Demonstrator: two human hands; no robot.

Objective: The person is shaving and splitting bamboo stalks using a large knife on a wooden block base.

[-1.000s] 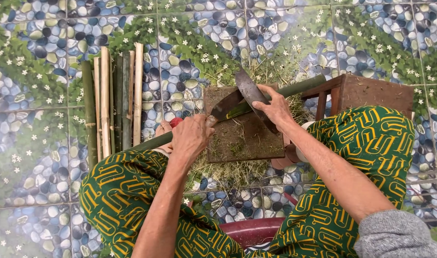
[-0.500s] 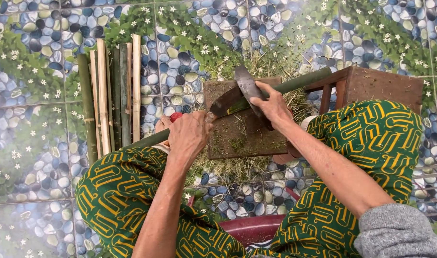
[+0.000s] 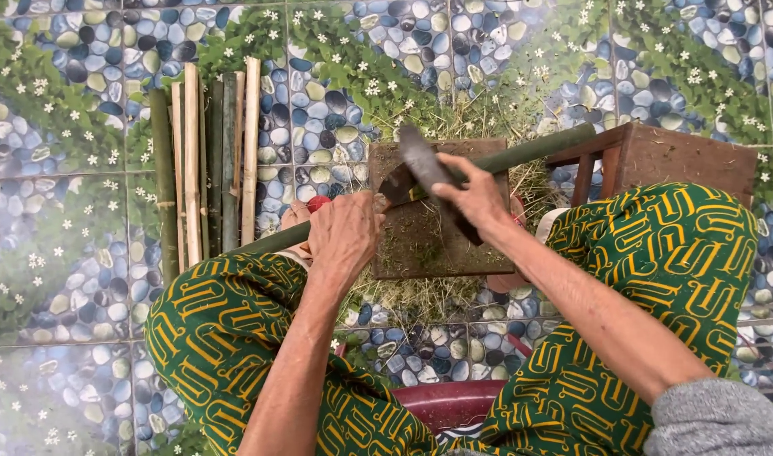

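On block, knife point(image 3: 420, 165) raised higher, hands unchanged

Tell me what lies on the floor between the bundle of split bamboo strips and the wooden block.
In the head view, between the bamboo strips and the wooden block lies only patterned floor tile, plus a small red object.

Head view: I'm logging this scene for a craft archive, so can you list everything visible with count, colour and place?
Bamboo pole: one, green, across the block.
Wooden block: one, brown, centre.
Knife: one, dark blade, on the pole.
Bamboo strips: several, green and tan, left floor.
Wooden stool: one, brown, right.
Shavings: pile, pale green, around the block.
Basin: one, red, bottom.
Left hand: on the pole.
Right hand: gripping the knife.
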